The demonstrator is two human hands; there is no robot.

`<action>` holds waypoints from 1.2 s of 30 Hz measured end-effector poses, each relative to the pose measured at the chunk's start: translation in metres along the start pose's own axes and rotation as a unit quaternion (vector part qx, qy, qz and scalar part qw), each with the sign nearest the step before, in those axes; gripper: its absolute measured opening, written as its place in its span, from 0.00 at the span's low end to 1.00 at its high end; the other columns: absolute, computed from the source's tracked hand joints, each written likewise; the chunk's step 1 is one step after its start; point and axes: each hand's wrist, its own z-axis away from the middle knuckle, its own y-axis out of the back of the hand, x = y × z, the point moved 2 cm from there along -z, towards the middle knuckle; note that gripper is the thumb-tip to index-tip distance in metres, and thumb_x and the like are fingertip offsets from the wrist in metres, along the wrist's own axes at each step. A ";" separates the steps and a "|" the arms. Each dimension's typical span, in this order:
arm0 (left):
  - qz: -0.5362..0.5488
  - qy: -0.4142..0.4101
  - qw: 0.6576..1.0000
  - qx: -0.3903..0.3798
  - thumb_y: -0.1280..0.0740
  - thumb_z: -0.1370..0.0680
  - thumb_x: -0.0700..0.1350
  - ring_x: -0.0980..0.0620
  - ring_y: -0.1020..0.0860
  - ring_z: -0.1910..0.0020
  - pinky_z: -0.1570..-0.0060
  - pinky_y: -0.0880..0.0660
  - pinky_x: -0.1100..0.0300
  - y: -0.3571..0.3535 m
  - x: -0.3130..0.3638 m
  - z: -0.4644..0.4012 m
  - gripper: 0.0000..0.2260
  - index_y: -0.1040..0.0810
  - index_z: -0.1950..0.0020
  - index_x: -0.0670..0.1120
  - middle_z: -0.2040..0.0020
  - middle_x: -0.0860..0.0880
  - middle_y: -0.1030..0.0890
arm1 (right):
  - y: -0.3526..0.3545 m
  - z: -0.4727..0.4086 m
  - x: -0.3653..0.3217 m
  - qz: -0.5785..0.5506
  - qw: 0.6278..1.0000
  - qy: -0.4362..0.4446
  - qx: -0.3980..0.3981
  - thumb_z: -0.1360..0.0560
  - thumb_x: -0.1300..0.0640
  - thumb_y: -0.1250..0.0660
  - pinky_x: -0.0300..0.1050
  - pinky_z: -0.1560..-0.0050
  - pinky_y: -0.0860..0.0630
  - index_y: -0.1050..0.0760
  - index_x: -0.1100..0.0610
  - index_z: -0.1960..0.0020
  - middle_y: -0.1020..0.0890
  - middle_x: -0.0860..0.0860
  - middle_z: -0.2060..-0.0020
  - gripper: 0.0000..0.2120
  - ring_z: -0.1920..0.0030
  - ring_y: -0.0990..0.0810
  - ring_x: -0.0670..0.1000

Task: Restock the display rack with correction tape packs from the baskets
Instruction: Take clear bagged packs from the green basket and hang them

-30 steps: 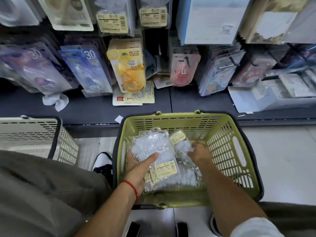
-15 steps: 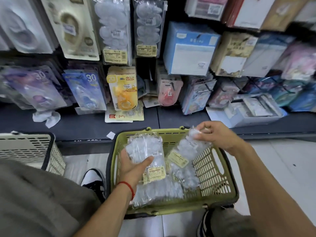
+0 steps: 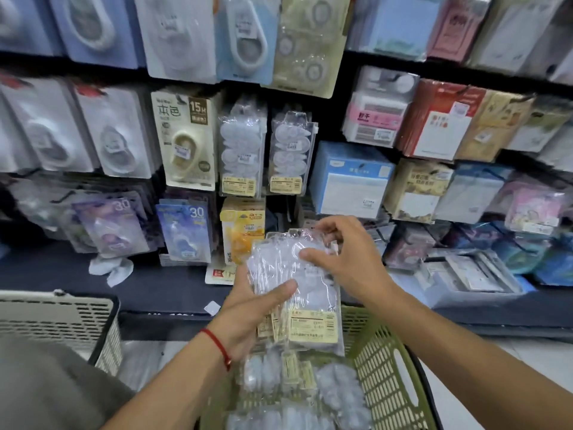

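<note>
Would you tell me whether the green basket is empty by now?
Not empty. Clear packs still lie inside the green basket, below the stack both hands hold.

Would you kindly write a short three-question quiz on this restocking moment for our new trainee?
1. True or false: the stack of clear packs is gripped by both the left hand and the right hand.
2. What colour is the basket directly below the hands: (a) green, (b) red, (c) blue?
3. Fill in: on the rack, matching clear packs hang just right of a beige pack marked "15M" and left of a ______ box.

Key: 1 true; 2 a; 3 blue.
</note>
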 end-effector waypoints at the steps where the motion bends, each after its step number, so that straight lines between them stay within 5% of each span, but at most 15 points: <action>1: -0.012 -0.006 1.000 0.010 0.11 0.48 0.59 0.44 0.34 0.20 0.21 0.41 0.38 -0.002 0.011 -0.004 0.69 0.50 0.16 0.64 0.16 0.51 0.39 | 0.002 -0.005 -0.005 -0.006 1.000 0.002 0.019 0.30 0.48 0.18 0.33 0.47 0.26 0.23 0.50 0.37 0.27 0.44 0.46 0.25 0.49 0.25 0.40; 4: -0.038 -0.047 0.998 0.031 0.12 0.44 0.56 0.45 0.29 0.24 0.24 0.37 0.44 -0.007 0.047 -0.018 0.65 0.47 0.16 0.61 0.21 0.55 0.33 | 0.012 -0.017 -0.015 -0.075 0.996 -0.032 0.028 0.27 0.39 0.25 0.35 0.48 0.23 0.28 0.47 0.32 0.25 0.45 0.44 0.28 0.47 0.23 0.37; 7: -0.070 -0.094 0.992 0.043 0.12 0.50 0.56 0.44 0.19 0.34 0.31 0.24 0.40 -0.008 0.085 -0.033 0.58 0.35 0.24 0.56 0.29 0.48 0.20 | 0.014 -0.014 -0.015 -0.146 0.987 -0.061 -0.017 0.31 0.30 0.28 0.40 0.51 0.19 0.22 0.42 0.43 0.16 0.43 0.51 0.23 0.52 0.18 0.38; 10: -0.076 -0.112 0.991 0.017 0.10 0.55 0.57 0.41 0.21 0.32 0.29 0.27 0.35 -0.012 0.113 -0.049 0.65 0.37 0.22 0.58 0.24 0.45 0.25 | 0.009 -0.017 -0.014 -0.161 0.985 -0.062 0.005 0.25 0.39 0.27 0.53 0.45 0.17 0.18 0.47 0.48 0.13 0.43 0.53 0.14 0.51 0.15 0.45; 15: -0.057 -0.141 0.988 0.007 0.10 0.56 0.59 0.40 0.30 0.23 0.25 0.33 0.34 -0.013 0.128 -0.066 0.67 0.39 0.21 0.62 0.20 0.46 0.31 | 0.013 -0.041 -0.025 -0.230 0.970 -0.037 0.064 0.20 0.50 0.28 0.46 0.52 0.15 0.18 0.48 0.48 0.11 0.44 0.55 0.02 0.53 0.12 0.47; 18: -0.111 -0.204 0.971 0.059 0.12 0.46 0.57 0.53 0.27 0.28 0.28 0.30 0.47 -0.005 0.142 -0.066 0.56 0.37 0.24 0.60 0.26 0.57 0.28 | 0.016 -0.058 -0.026 -0.249 0.964 -0.037 0.089 0.17 0.52 0.31 0.51 0.55 0.16 0.20 0.46 0.47 0.11 0.46 0.54 0.02 0.53 0.12 0.52; 23: -0.271 -0.354 0.873 0.195 0.17 0.31 0.49 0.71 0.22 0.43 0.49 0.24 0.75 0.020 0.164 -0.060 0.38 0.37 0.30 0.61 0.36 0.59 0.23 | 0.012 -0.085 -0.031 -0.244 0.964 -0.039 0.100 0.17 0.54 0.31 0.62 0.44 0.17 0.19 0.47 0.45 0.11 0.47 0.53 0.04 0.51 0.12 0.54; 27: -0.259 -0.355 0.872 0.217 0.17 0.31 0.50 0.69 0.20 0.45 0.42 0.22 0.61 0.033 0.169 -0.059 0.39 0.36 0.29 0.60 0.36 0.59 0.22 | 0.007 -0.094 -0.032 -0.245 0.964 -0.027 0.099 0.18 0.53 0.31 0.60 0.41 0.17 0.19 0.48 0.43 0.11 0.48 0.52 0.05 0.49 0.12 0.52; 33: -0.246 -0.339 0.878 0.231 0.17 0.30 0.48 0.67 0.19 0.44 0.37 0.21 0.54 0.042 0.172 -0.060 0.40 0.36 0.26 0.57 0.35 0.58 0.23 | 0.002 -0.089 -0.030 -0.263 0.962 -0.021 0.071 0.18 0.55 0.30 0.51 0.48 0.18 0.19 0.50 0.41 0.11 0.49 0.50 0.06 0.47 0.12 0.53; 36: -0.238 -0.337 0.879 0.238 0.17 0.30 0.48 0.65 0.20 0.42 0.35 0.22 0.54 0.044 0.174 -0.058 0.40 0.37 0.25 0.57 0.34 0.59 0.23 | 0.000 -0.089 -0.034 -0.260 0.961 -0.014 0.089 0.18 0.52 0.30 0.56 0.42 0.18 0.19 0.49 0.41 0.11 0.48 0.49 0.07 0.47 0.12 0.51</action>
